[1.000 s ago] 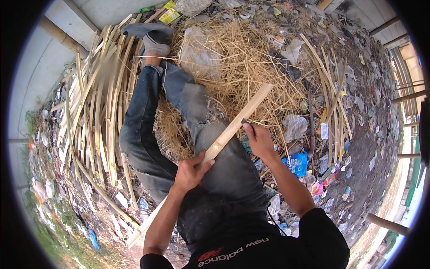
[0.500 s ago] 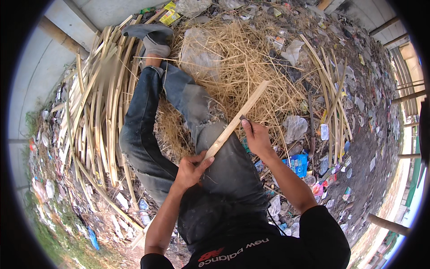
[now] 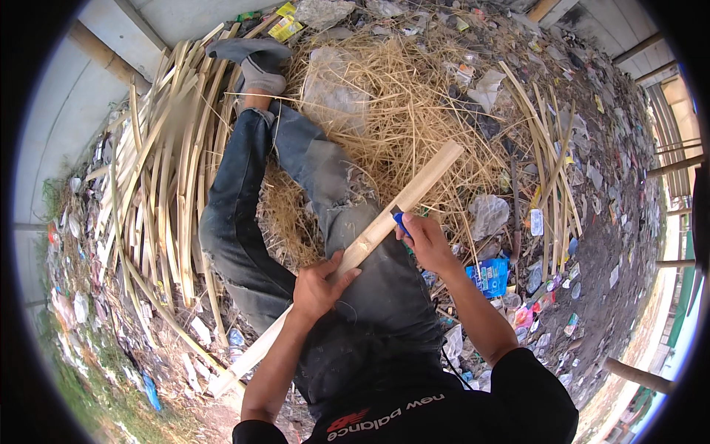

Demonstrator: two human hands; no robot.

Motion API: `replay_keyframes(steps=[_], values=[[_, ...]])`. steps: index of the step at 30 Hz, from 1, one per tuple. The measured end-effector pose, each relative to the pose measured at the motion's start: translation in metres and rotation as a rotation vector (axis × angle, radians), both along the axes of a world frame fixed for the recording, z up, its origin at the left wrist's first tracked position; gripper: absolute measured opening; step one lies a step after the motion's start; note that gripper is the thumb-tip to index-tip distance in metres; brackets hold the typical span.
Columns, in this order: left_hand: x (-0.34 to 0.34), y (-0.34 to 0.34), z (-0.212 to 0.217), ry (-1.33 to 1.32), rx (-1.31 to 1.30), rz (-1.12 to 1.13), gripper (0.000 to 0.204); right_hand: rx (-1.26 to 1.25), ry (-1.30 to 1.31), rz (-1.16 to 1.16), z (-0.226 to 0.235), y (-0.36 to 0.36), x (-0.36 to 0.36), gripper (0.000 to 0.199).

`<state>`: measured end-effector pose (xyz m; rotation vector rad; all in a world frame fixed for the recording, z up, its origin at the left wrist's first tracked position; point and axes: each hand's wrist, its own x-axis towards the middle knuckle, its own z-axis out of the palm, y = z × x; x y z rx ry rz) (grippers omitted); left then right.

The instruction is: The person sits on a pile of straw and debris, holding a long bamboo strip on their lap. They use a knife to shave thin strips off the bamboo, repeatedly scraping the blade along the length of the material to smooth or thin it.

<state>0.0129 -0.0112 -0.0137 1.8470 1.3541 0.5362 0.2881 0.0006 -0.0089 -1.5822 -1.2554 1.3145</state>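
Observation:
A long pale bamboo strip (image 3: 414,189) lies slantwise across my thighs. It runs from the lower left, under my left forearm, up toward the straw. My left hand (image 3: 319,287) is closed around it near the middle, thumb along its edge. In my right hand (image 3: 429,240) is a small knife (image 3: 400,223) with a blue handle. Its short dark blade rests against the strip, above my left hand; the fist hides most of the handle.
Several split bamboo strips (image 3: 170,192) lie piled left of my legs. Thin shavings (image 3: 399,96) are heaped ahead, with a plastic sheet (image 3: 333,92) among them. More strips (image 3: 551,163) lie on the right. Litter, including a blue packet (image 3: 488,277), covers the ground. A pale wall (image 3: 66,126) stands left.
My right hand has turned and shifted slightly down, bringing the blue handle into sight. The bamboo strip now shows wider, its lower end visible past my left forearm.

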Motion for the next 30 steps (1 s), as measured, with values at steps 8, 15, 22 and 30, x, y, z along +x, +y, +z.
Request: replay_keyframes(steps=[8,15,22,30], values=[[0.002,-0.013,0.013,0.209,0.094,0.043,0.060,0.027,-0.294,-0.007,0.023,-0.006,0.014,0.042],[0.002,-0.011,0.020,0.285,0.115,0.030,0.061,0.053,-0.654,0.352,0.009,-0.033,-0.024,0.050],[-0.025,-0.023,0.025,0.291,0.139,0.038,0.055,-0.011,-0.707,-0.035,-0.043,-0.001,0.044,0.056],[-0.063,-0.043,0.032,0.290,0.083,0.097,0.055,0.060,-0.579,-0.192,-0.026,-0.003,0.094,0.052]])
